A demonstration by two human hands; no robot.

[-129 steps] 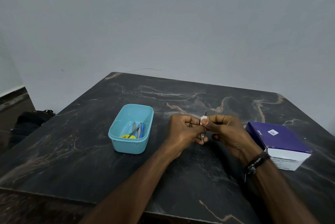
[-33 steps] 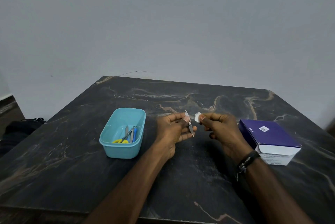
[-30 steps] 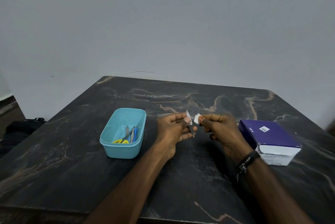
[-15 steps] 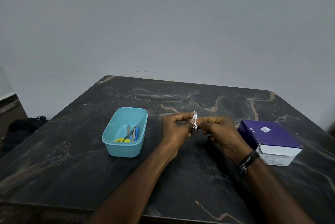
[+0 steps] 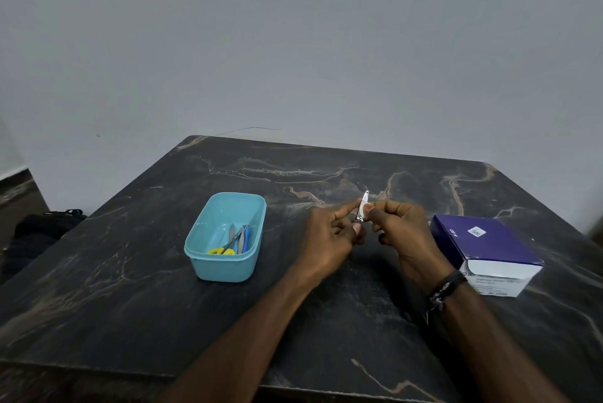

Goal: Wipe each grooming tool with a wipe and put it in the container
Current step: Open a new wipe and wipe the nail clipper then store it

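Note:
My left hand [image 5: 329,233] pinches a small silver nail clipper [image 5: 365,197] and holds it upright above the middle of the dark marble table [image 5: 326,321]. My right hand [image 5: 399,233] pinches a small white wipe [image 5: 364,209] against the clipper's side. The two hands meet fingertip to fingertip. To the left stands a light blue container [image 5: 225,267] holding yellow-handled scissors [image 5: 223,250], a blue-handled tool and other metal tools.
A purple and white box of wipes [image 5: 486,249] lies on the table at the right, close to my right wrist. A dark bag [image 5: 42,229] sits on the floor off the table's left edge. A grey wall rises behind the table.
About a second ago the hands were slightly apart, clipper tilted in the left and wipe in the right. They have come together, and the wipe now presses on the upright clipper.

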